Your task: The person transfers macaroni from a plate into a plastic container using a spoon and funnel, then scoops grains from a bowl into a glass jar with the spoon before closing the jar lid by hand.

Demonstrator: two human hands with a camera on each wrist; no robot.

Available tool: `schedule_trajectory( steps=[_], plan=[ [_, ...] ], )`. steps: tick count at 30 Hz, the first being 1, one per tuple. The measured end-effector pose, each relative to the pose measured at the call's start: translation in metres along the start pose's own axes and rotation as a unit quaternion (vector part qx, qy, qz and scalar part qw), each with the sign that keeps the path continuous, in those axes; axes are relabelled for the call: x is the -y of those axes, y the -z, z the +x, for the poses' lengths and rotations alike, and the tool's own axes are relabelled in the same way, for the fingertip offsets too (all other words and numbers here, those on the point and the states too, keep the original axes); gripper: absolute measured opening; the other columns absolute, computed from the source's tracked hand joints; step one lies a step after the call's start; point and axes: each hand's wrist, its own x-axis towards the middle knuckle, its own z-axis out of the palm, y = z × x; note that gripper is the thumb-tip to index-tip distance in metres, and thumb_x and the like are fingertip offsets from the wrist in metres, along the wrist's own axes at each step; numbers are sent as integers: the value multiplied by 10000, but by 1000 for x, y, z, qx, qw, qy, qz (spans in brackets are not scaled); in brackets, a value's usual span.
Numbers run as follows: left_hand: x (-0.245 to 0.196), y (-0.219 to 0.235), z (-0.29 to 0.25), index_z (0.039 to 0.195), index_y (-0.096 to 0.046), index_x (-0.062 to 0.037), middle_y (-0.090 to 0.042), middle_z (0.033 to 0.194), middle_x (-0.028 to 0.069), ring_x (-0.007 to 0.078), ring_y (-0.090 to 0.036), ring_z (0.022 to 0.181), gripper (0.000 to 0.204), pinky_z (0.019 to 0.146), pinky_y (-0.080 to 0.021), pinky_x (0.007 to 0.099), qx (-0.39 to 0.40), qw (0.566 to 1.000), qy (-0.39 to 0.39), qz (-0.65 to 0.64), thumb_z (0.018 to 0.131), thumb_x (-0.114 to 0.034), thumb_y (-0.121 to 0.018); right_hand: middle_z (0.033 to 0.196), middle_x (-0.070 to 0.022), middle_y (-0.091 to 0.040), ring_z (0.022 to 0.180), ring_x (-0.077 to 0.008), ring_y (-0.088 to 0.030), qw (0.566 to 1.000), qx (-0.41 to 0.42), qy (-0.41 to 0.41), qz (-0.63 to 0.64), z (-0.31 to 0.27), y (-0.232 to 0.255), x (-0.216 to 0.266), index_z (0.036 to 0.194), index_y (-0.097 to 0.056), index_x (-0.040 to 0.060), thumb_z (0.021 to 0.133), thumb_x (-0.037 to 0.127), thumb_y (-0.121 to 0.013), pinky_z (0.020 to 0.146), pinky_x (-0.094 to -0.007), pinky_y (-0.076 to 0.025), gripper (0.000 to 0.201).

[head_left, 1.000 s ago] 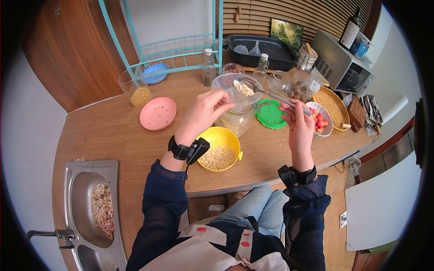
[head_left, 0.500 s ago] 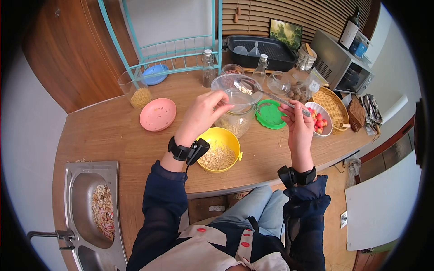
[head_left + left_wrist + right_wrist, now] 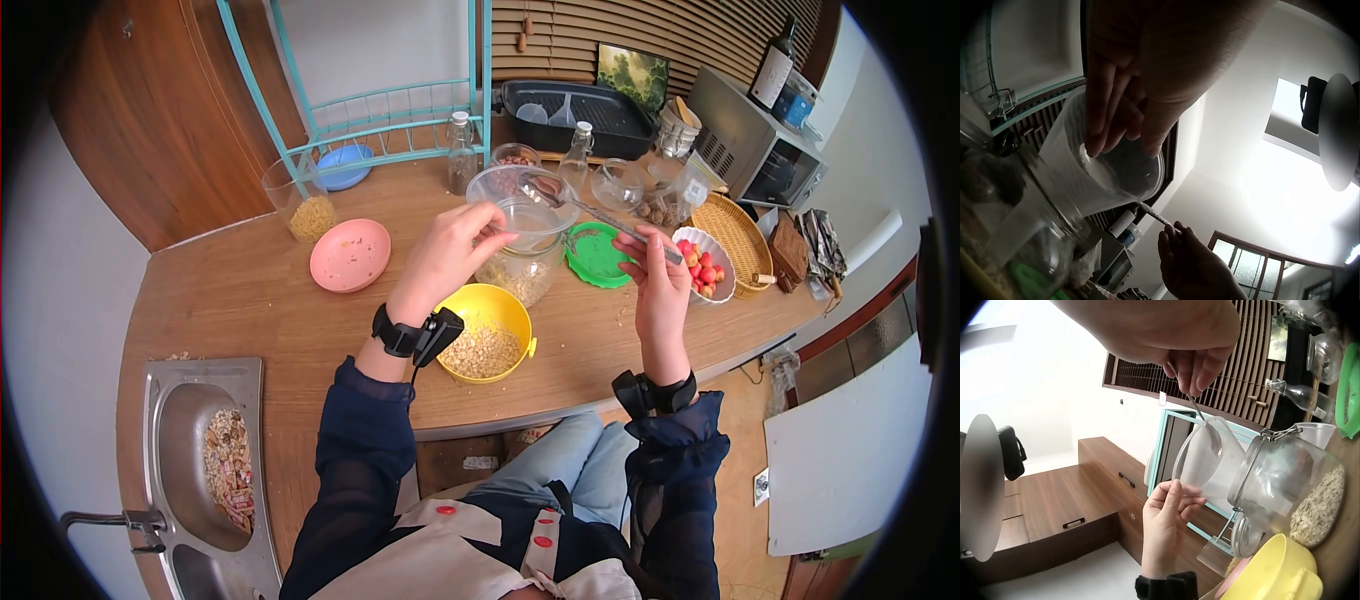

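Observation:
My left hand [image 3: 450,250] pinches the rim of a translucent plastic funnel [image 3: 1192,464] between thumb and fingers. The funnel's narrow end goes into the mouth of a clip-top glass jar [image 3: 1279,478], which has oats [image 3: 1319,506] at its bottom. Over the funnel's wide mouth, my right hand [image 3: 660,275] holds a metal spoon [image 3: 605,218] by its handle. The spoon's bowl is tipped inside the funnel, with hardly any oats left on it. In front of the jar stands a yellow bowl [image 3: 515,310] of oats, below my left hand.
A pink plate [image 3: 350,255] lies to the left, a green lid [image 3: 600,255] right of the jar. Farther right are a white bowl [image 3: 722,250] of red fruit and a wicker tray [image 3: 745,225]. Glass bottles [image 3: 577,155] stand behind. A sink [image 3: 180,400] is at front left.
The oats on the spoon have slid off into the funnel as the spoon's bowl tipped over. My right hand has shifted slightly; my left hand stays at the rim.

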Motion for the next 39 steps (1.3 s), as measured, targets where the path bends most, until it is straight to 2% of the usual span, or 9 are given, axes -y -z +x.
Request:
schedule_trajectory(
  steps=[5,7,10,13,18,25,31,34,39],
  plan=[
    [1,0,0,837,-549,16,-605,792,102,195,-626,706,165,621,-501,278,-1,1000,0,1,775,-103,-645,945,-97,-636,878,-151,-609,1000,10,11,-19,-4,-1,1,1059,-557,5,929,200,-448,699,-235,-480,258],
    [-1,0,0,834,-548,15,-603,785,103,191,-622,701,170,609,-493,278,4,1000,7,1,778,-115,-642,940,-92,-639,888,-152,-600,976,61,114,-173,-11,-5,8,1023,-583,-3,914,139,-470,709,-264,-480,212],
    [3,0,-1,851,-548,10,-596,800,99,182,-618,704,194,601,-480,275,38,999,15,8,774,-138,-647,918,-122,-626,869,-251,-609,834,138,339,-414,-17,-10,27,920,-610,3,794,18,-562,723,-328,-483,135],
    [2,1,-3,875,-549,0,-583,817,92,171,-601,675,213,592,-466,270,53,998,33,15,768,-152,-652,914,-122,-616,839,-300,-609,763,153,435,-453,-38,-13,50,905,-606,7,736,31,-597,697,-351,-496,171],
    [-11,23,-8,869,-560,-15,-570,758,65,135,-518,561,198,535,-436,251,-29,999,-15,-20,754,-141,-660,909,-114,-603,773,-293,-610,784,176,447,-393,-93,18,46,869,-606,32,715,96,-611,606,-343,-502,166],
    [5,57,-59,851,-584,18,-563,632,46,96,-545,561,315,477,-411,233,184,940,286,4,821,-294,-605,881,-59,-616,763,-209,-584,780,307,342,-425,-102,0,-5,919,-628,67,684,122,-662,565,-306,-489,243],
    [54,18,-89,911,-578,41,-610,731,126,161,-578,612,312,567,-455,283,263,905,327,-59,829,-259,-559,887,-52,-610,777,-210,-584,767,332,334,-435,-90,-12,-28,940,-612,67,662,87,-647,589,-303,-493,281],
    [75,2,-93,905,-565,65,-603,740,156,185,-580,640,249,609,-453,293,221,948,228,-25,792,-152,-514,920,-51,-605,815,-206,-585,745,367,337,-444,-91,-15,-30,955,-602,68,653,97,-633,609,-298,-498,305],
    [71,-3,-92,876,-575,50,-600,808,212,295,-581,702,259,616,-442,353,184,949,256,-32,754,-158,-483,949,-55,-601,845,-206,-585,705,411,348,-462,-93,-4,-16,960,-598,71,644,113,-627,634,-299,-501,319]
  ],
)
